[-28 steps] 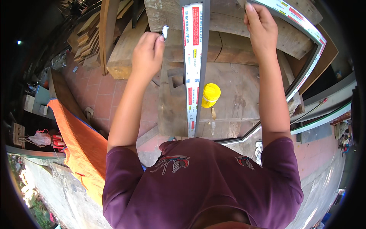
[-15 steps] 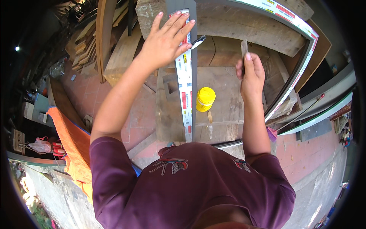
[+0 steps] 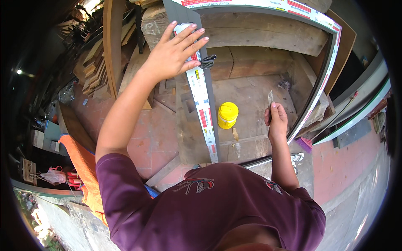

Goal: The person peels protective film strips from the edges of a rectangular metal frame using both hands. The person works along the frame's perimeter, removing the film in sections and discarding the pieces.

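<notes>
My left hand (image 3: 176, 54) lies spread over the far end of the grey frame's left bar (image 3: 201, 112), which carries a white printed protective film. Beside its thumb, a crumpled black strip (image 3: 208, 62) sticks out over the bar's inner edge; whether it is attached there I cannot tell. My right hand (image 3: 277, 119), off to the right within the frame's opening, is closed round a thin, flat, blade-like tool (image 3: 270, 98) pointing away from me. The hand covers the tool's lower part. Between the bar and that hand stands a yellow lidded tub (image 3: 228, 115).
Under the frame is a worn wooden surface (image 3: 255, 94), with thick timber beams (image 3: 264, 35) beyond. Planks (image 3: 94, 62) are stacked at the far left, near an orange cloth (image 3: 79, 163). A purple broom head (image 3: 304, 144) lies right of the frame.
My right hand has drawn back toward me with the blade-like tool. The left hand remains spread on the bar, and more of the black strip shows by its thumb. The whole view has shifted slightly.
</notes>
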The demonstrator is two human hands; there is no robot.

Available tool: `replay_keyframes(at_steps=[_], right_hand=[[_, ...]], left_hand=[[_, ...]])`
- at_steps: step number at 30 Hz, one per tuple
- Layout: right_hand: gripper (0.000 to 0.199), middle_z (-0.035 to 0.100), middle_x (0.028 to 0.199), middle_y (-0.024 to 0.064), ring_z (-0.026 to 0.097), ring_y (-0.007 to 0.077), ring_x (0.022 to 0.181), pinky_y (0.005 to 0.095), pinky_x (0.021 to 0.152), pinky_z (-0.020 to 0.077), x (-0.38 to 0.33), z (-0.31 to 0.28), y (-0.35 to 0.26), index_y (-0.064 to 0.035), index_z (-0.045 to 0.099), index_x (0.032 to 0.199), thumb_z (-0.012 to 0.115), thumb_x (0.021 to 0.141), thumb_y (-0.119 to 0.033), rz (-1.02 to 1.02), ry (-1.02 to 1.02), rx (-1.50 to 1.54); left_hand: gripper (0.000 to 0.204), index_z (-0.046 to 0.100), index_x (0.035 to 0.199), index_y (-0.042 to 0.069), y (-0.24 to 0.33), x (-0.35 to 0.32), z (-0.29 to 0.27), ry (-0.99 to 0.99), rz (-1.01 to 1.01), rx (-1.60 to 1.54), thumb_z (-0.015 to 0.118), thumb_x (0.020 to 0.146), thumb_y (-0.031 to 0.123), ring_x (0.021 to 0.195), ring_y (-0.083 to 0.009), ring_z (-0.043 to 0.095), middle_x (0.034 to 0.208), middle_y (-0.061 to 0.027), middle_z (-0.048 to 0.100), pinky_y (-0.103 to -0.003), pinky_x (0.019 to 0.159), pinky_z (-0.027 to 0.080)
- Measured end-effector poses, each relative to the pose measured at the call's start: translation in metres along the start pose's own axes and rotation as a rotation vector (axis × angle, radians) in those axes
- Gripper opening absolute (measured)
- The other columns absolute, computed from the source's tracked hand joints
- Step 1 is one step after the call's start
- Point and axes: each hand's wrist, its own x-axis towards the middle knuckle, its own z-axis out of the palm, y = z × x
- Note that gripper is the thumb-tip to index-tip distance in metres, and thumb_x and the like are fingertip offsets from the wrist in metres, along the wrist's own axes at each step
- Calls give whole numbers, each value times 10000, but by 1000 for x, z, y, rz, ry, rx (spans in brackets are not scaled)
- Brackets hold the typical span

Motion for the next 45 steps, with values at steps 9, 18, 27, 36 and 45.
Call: replay_keyframes(at_steps=[9,18,27,36,45], right_hand=[[256,591,726,-2,464,60,558,223,492,352,-13,-23,8,-103,582,950,546,1084,-319,19,63,10],[250,585,714,9,479,84,539,234,476,357,-21,-19,21,-113,569,942,559,1077,-323,64,46,29],[245,603,730,6,471,72,552,234,494,358,-26,-8,28,-110,568,931,543,1084,-299,107,38,34],[244,592,708,-1,463,68,551,231,499,358,-48,36,34,-109,566,917,538,1087,-281,178,25,19],[232,595,711,-11,471,62,552,228,501,370,-60,55,49,-106,585,940,553,1081,-287,237,127,-19]], left_hand=[[677,364,1602,236,-65,2,-15,152,-86,193,491,1003,526,1560,-204,248,1677,1,314,-517,1277,85],[694,397,1581,206,-29,-15,-4,-32,-29,117,489,992,561,1550,-215,268,1654,-10,354,-521,1277,104],[434,605,1385,110,-29,-50,4,393,-373,13,550,1021,339,1371,-316,503,1466,-125,550,-509,1157,337],[432,574,1360,-55,107,-339,223,68,-1472,-681,580,954,94,1221,-424,595,1276,-312,628,-440,1057,466],[439,663,1273,-24,194,-397,211,-533,-1524,-844,630,917,232,1227,-420,626,1304,-301,636,-476,1044,488]])
